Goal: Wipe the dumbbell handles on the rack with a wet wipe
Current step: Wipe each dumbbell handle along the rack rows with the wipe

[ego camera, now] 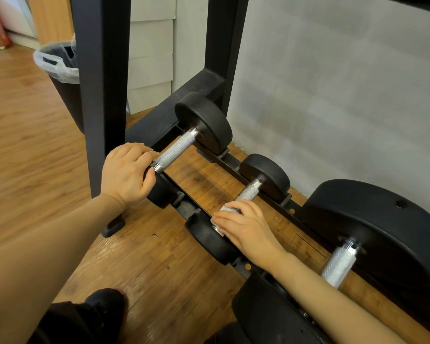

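Three black dumbbells lie across the low rails of the black rack (236, 158). The left dumbbell's knurled steel handle (176, 149) is bare, and my left hand (126, 173) grips that dumbbell's near black head. My right hand (246, 228) wraps the white wet wipe (221, 217) around the near part of the middle dumbbell's handle (250, 192). The right, largest dumbbell shows its steel handle (339, 265) beyond my right forearm.
A thick black rack post (101, 95) stands just left of my left hand. A dark bin with a clear liner (60, 68) sits behind it on the wooden floor. A grey wall runs behind the rack. My dark shoe (102, 309) is at the bottom.
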A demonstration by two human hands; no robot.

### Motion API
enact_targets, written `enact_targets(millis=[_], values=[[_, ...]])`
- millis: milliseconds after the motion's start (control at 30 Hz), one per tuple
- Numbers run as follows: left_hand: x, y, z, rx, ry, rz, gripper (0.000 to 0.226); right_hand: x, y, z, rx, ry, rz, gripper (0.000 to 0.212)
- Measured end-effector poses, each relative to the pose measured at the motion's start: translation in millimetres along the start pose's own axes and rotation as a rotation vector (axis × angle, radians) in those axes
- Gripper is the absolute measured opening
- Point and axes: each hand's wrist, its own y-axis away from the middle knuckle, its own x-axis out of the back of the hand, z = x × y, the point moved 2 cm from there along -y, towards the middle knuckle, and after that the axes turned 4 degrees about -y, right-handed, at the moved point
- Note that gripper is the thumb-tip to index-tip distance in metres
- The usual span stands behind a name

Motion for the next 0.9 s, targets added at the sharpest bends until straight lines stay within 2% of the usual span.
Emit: enact_targets(millis=[100, 233, 400, 600, 767, 900], values=[[0.0, -0.1, 0.2, -0.002, -0.001, 0.0, 0.046, -4.0, 3.0, 7.4, -0.02, 0.022, -0.059, 0.027], [0.3, 0.0, 0.0, 0.0, 0.005, 0.004, 0.046, 1.1, 3.6, 16.8, -0.11, 0.02, 0.009, 0.032], [0.3, -0.3, 0.6, -0.003, 0.006, 0.001, 0.046, -8.1, 5.4, 4.1, 0.071, 0.07, -0.136, 0.031], [0.6, 0.0, 0.5, -0.001, 0.013, 0.005, 0.047, -3.8, 3.5, 10.9, 0.011, 0.097, 0.001, 0.025], [0.8, -0.1, -0.6, 0.008, 0.012, -0.009, 0.047, -8.6, 5.6, 2.2, 0.067, 0.085, -0.084, 0.042], [-0.2, 0.2, -0.7, 0.013, 0.008, -0.023, 0.048, 2.4, 4.8, 11.4, -0.059, -0.01, -0.059, 0.048]])
